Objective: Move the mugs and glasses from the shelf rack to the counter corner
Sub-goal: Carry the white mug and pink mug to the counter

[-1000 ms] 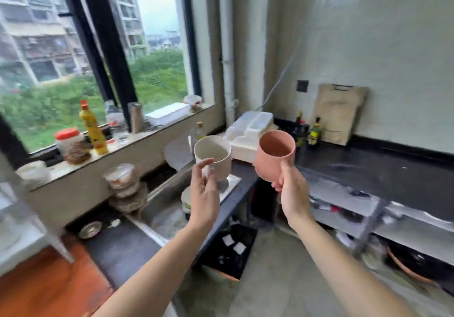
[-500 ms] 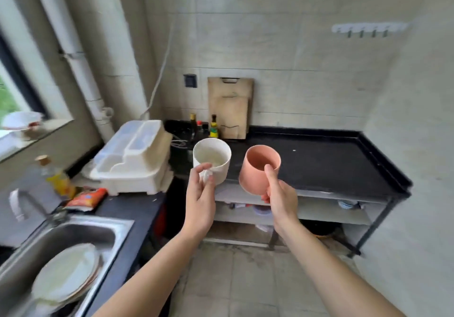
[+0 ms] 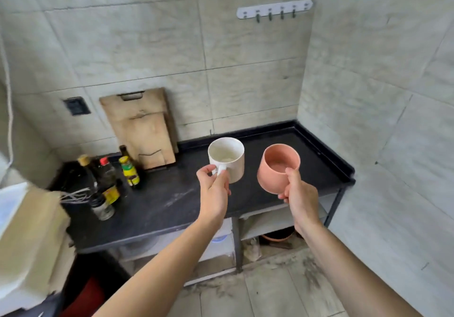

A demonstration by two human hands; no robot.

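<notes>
My left hand [image 3: 215, 189] grips a white mug [image 3: 227, 158] by its handle, held upright above the black counter [image 3: 172, 201]. My right hand [image 3: 298, 193] holds a pink cup [image 3: 276, 169], thumb over its rim, tilted slightly toward me. Both cups hang in the air over the counter's right half, side by side and apart. The counter's far right corner [image 3: 307, 137] meets two tiled walls. The shelf rack is out of view.
Several sauce bottles [image 3: 108, 181] stand at the counter's left end. Wooden cutting boards [image 3: 142, 130] lean on the back wall. A hook rail [image 3: 274, 10] hangs high on the wall. A white dish box [image 3: 22, 243] fills the left edge. Open shelves [image 3: 277, 220] lie under the counter.
The view has swung right from the window and sink to the black counter and come closer. Both hands have carried the cups forward over the counter's right half.
</notes>
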